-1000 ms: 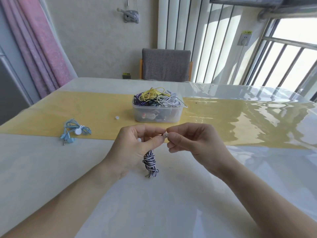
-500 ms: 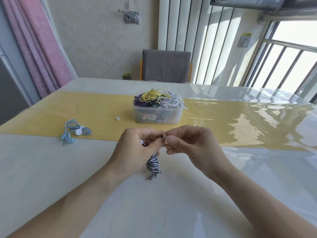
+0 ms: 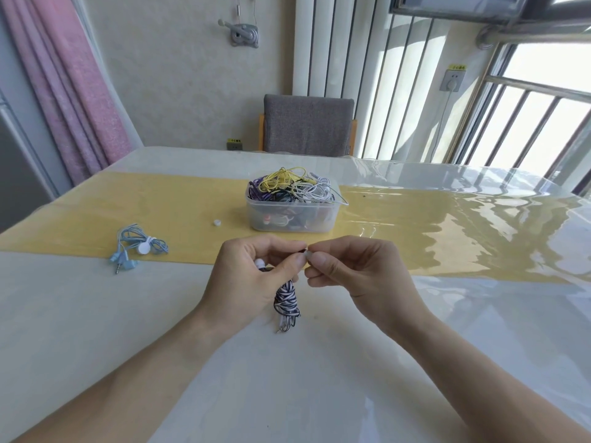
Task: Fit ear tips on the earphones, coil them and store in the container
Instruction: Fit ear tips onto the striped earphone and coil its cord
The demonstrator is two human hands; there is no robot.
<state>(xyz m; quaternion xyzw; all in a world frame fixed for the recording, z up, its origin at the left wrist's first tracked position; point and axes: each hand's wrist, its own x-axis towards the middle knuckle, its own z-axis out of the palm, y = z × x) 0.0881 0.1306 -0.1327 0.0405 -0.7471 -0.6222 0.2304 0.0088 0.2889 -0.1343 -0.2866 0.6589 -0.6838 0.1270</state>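
My left hand (image 3: 252, 279) grips a pair of black-and-white striped earphones (image 3: 287, 300), whose coiled cable hangs below my fist to the table. One white-tipped earbud (image 3: 259, 263) shows between my left fingers. My right hand (image 3: 355, 273) pinches a small white ear tip (image 3: 307, 251) against the other earbud, held at my left fingertips. The clear plastic container (image 3: 292, 215) beyond my hands holds tangled yellow, purple, white and black earphones.
A coiled light-blue pair of earphones (image 3: 139, 247) lies at the left on the yellow runner (image 3: 128, 209). A loose white ear tip (image 3: 217, 222) sits left of the container. A grey chair (image 3: 308, 124) stands behind the glossy table.
My hands have stayed together, with the fingertips pressing closer around the ear tip. The striped bundle has swung slightly below my left hand.
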